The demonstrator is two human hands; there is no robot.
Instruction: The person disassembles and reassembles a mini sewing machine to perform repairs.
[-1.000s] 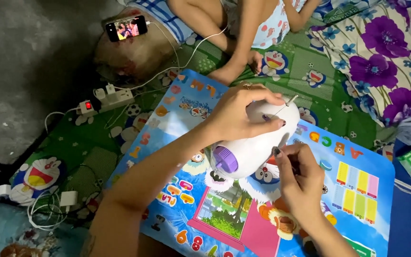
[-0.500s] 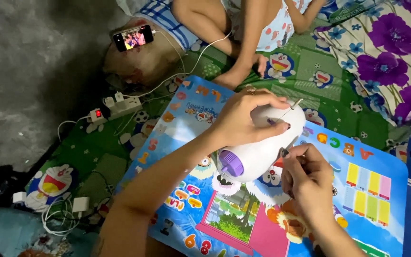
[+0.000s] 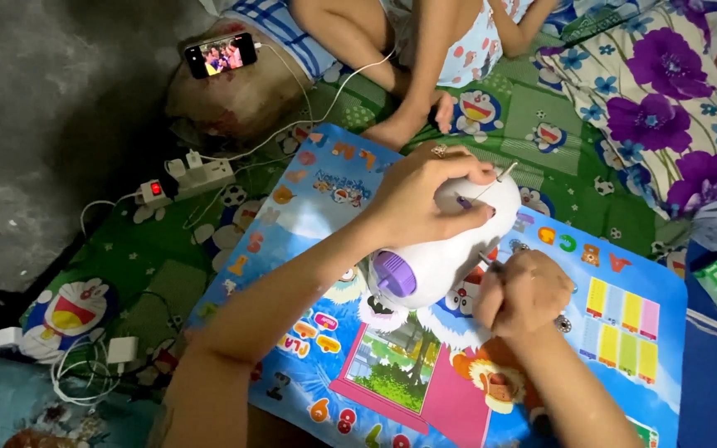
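A small white sewing machine point(image 3: 437, 257) with a purple round knob stands on a colourful children's table point(image 3: 624, 332). My left hand point(image 3: 421, 195) lies over the top of the machine and grips it. My right hand point(image 3: 523, 290) is closed at the machine's right side, fingers pinched near the needle area; whatever it pinches is too small to make out. A thin metal pin sticks up at the machine's top right.
Another person sits at the top, bare legs and a foot point(image 3: 400, 124) on the green cartoon mat. A phone point(image 3: 220, 55) with a lit screen lies on a pillow, cabled to a power strip point(image 3: 192, 176). Chargers point(image 3: 118, 353) lie lower left; floral bedding point(image 3: 665, 108) upper right.
The view has shifted slightly. My right hand has closed tighter against the machine's right side. My left hand stays on top of the machine.
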